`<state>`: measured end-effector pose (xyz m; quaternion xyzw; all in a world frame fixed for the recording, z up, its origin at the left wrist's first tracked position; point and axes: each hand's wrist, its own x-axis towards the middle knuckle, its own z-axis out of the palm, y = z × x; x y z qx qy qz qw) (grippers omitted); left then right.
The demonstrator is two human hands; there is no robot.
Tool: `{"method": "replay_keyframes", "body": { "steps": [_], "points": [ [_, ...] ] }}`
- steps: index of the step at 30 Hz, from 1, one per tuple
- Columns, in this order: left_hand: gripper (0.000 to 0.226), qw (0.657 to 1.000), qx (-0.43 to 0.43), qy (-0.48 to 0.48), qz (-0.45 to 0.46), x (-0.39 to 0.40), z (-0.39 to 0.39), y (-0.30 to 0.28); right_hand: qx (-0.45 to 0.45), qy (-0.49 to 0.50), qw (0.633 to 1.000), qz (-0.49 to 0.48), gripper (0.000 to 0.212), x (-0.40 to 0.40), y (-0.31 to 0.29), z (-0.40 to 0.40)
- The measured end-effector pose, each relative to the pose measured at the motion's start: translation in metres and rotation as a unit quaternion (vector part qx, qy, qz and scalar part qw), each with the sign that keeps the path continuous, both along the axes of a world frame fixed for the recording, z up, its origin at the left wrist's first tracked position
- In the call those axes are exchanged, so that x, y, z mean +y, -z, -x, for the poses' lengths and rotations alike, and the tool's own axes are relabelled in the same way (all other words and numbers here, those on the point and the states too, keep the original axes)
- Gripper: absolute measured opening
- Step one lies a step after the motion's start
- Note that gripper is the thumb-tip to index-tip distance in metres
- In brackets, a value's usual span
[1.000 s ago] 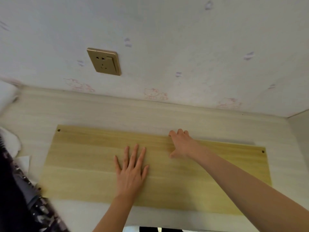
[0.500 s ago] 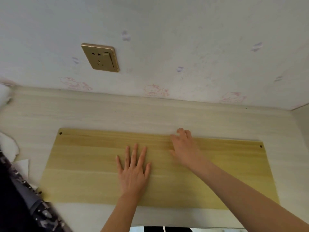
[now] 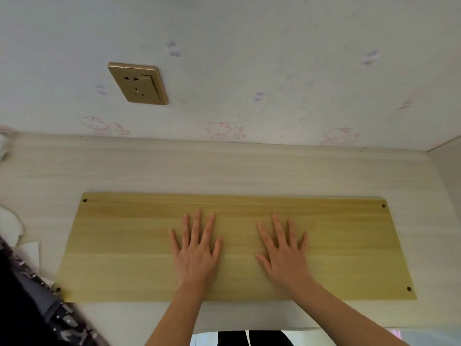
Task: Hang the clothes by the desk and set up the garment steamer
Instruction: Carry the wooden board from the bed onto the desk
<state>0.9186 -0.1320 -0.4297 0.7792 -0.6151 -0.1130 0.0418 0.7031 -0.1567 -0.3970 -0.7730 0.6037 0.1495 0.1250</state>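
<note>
A yellow wooden board (image 3: 119, 245) with a small hole near each corner lies flat on the pale wood-grain desk (image 3: 224, 171). My left hand (image 3: 195, 250) rests palm down on the board's middle, fingers straight and spread. To its right my right hand (image 3: 284, 253) lies flat on the board the same way. Neither hand holds anything. Dark patterned clothing (image 3: 32, 303) shows at the lower left edge. No garment steamer is in view.
A gold wall socket (image 3: 138, 83) sits on the white cartoon-print wall (image 3: 274, 71) above the desk. White cloth or paper (image 3: 12, 228) lies at the desk's left edge. A side panel (image 3: 449, 166) closes the desk at the right.
My right hand has drawn back from the board's far edge and now lies flat beside my left hand. The view has shifted slightly, showing the whole board.
</note>
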Motion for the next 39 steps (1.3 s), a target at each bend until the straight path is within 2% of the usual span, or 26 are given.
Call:
{"method": "replay_keyframes", "body": {
  "steps": [19,25,32,39],
  "points": [
    [0.059,1.000,-0.014,-0.022,-0.014,-0.009,-0.031,-0.001,-0.032,-0.010,0.998,0.055,0.072,-0.010,0.016,-0.028],
    [0.061,1.000,0.005,-0.019,-0.017,-0.009,-0.030,-0.001,-0.029,-0.011,0.999,0.040,0.071,-0.010,0.010,-0.027],
    [0.063,0.999,0.020,-0.010,-0.035,0.013,-0.016,-0.005,-0.019,0.057,0.998,0.017,0.070,0.010,0.002,-0.010],
    [0.061,0.999,-0.012,0.015,-0.032,0.023,-0.015,0.002,-0.013,0.062,0.997,0.033,0.070,0.042,0.007,-0.002]
  ]
}}
